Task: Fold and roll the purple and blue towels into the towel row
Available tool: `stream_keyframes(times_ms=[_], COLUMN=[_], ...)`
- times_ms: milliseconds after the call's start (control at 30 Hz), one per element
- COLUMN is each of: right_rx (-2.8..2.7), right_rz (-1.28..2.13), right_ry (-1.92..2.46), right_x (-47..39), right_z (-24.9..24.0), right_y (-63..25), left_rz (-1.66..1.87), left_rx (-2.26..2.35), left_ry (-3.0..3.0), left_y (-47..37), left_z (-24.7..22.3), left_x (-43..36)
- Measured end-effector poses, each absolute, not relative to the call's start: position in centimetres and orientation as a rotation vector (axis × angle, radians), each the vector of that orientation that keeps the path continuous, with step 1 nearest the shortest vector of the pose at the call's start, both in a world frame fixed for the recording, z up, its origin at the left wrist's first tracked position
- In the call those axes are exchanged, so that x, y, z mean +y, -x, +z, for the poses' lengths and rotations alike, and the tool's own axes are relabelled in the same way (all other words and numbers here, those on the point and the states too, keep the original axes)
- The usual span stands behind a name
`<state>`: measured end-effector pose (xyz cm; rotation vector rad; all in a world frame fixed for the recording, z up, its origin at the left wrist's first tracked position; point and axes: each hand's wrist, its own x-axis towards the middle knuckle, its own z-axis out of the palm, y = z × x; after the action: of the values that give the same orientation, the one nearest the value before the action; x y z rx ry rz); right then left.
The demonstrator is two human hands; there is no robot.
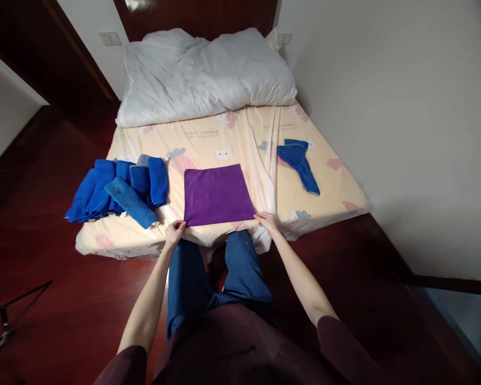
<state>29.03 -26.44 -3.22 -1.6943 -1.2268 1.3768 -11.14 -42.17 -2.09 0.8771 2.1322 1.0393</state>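
A purple cloth (218, 195) lies spread flat on the bed near its front edge. My left hand (175, 233) pinches the cloth's near left corner, and my right hand (266, 221) pinches the near right corner. To the left of the cloth is a pile of rolled or folded blue cloths (100, 187), with a lighter blue roll (131, 202) lying across the front. On the right side of the bed a crumpled blue cloth (300, 163) with green edging lies by itself.
The bed (336, 182) has a patterned cream sheet under clear plastic. A bulky white quilt (208, 75) lies at its far end. White walls stand beyond and to the right. A black metal stand (5, 321) is on the dark red floor at lower left.
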Motion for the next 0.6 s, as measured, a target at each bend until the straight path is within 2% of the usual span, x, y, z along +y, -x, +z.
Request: stream_keyframes(times_ms=[333,600], right_rx=[-1.377,-1.686], right_rz=[1.194,1.053], right_ry=[1.828,2.042], right_x=[-27.4,-27.6], right_z=[-3.6,-1.5], right_y=[-29.3,-29.6], left_rz=[1.074,1.083], left_rx=[2.162,2.153], left_ry=[-0.877,-0.906], left_y=[10.7,10.4], left_z=[-2.4,-2.2], left_x=[-43.2,-45.0])
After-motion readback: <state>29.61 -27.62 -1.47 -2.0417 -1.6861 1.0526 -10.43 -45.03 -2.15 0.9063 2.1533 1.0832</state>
